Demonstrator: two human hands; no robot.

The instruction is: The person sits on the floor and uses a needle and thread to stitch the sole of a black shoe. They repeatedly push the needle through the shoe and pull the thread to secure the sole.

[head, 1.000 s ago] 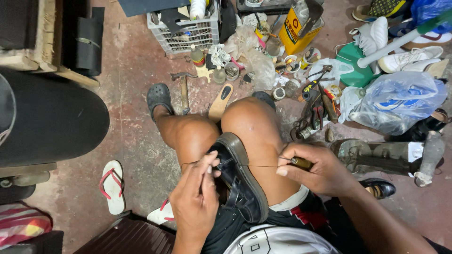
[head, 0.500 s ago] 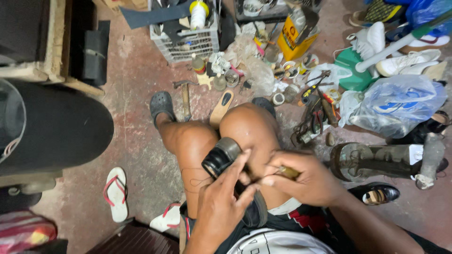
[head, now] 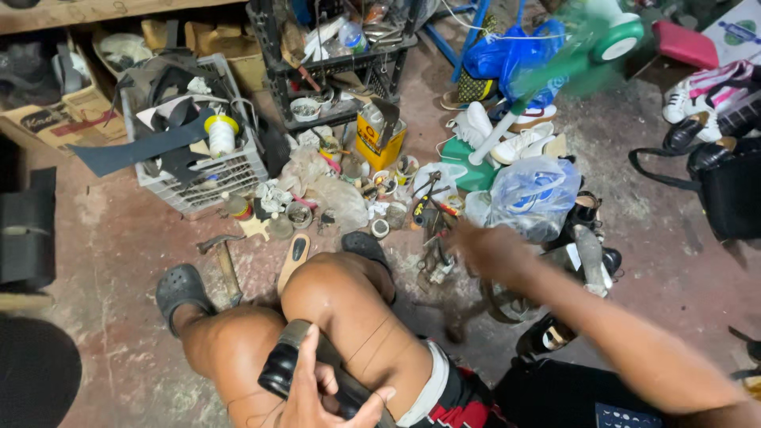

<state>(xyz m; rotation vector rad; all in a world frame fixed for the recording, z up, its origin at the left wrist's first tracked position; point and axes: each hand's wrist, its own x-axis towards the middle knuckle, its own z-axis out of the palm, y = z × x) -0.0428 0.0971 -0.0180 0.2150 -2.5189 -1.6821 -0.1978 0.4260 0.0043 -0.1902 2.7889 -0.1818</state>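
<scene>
Shoe: black leather shoe (head: 279,366) sits clamped between the knees, toe up toward the left knee, low in the head view.
Left hand: left hand (head: 321,394) wraps the shoe from below, fingers closed over its upper, thumb pressed on top — a firm hold.
Thread: thin dark thread (head: 371,338) runs from the shoe up across the right thigh, drawn taut, so the stitching looks under way rather than finished; how many stitches are in I cannot tell, the seam is covered by the fingers.
Hammer: hammer (head: 224,257) lies on the floor just beside the left foot in its grey clog (head: 179,288), untouched.
Crate: white plastic crate (head: 208,176) of black scraps stands well behind, with a thread spool on top.
Tools: heap of pliers and small tins (head: 432,214) lies ahead of the right knee.
Right hand: right hand (head: 489,250) is flung out over that heap, badly motion-blurred; whether it grips a needle or awl, or is spread, I cannot tell.
Bag: clear plastic bag (head: 533,194) with blue inside sits just beyond the right hand.
Hidden: shoe's heel and sole are cut off by the bottom edge; the thread's far end is lost in the blur.
</scene>
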